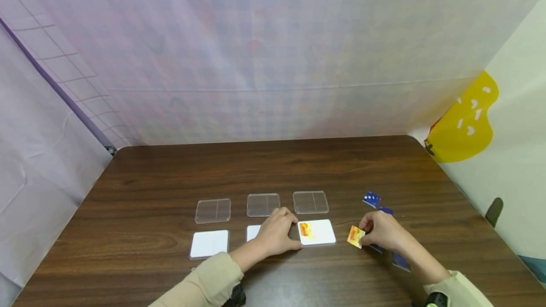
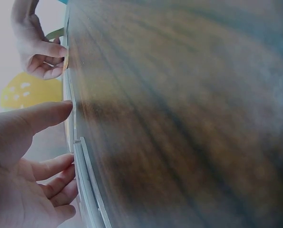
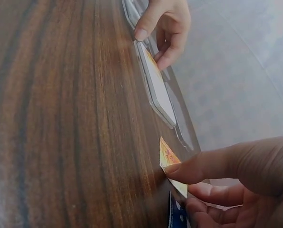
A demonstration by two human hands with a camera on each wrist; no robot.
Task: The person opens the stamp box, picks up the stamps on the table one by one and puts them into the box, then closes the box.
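Note:
My left hand [image 1: 277, 233] spans the left end of a flat white case [image 1: 317, 232], thumb at its near corner and a finger at its far edge. An orange-yellow picture shows on the case's left part. My right hand [image 1: 386, 231] pinches a small yellow-orange piece [image 1: 355, 236] between thumb and fingers, just right of that case. The right wrist view shows zigzag edges on this stamp-like piece [image 3: 170, 159]. Small dark-blue pieces [image 1: 372, 199] lie around the right hand, some partly hidden under it.
Another white case [image 1: 209, 244] lies at the left; a middle one [image 1: 252, 232] is partly covered by my left hand. Three clear plastic lids [image 1: 213, 211] form a row behind them. All rest on a brown wooden table [image 1: 141, 193] with curtains behind it.

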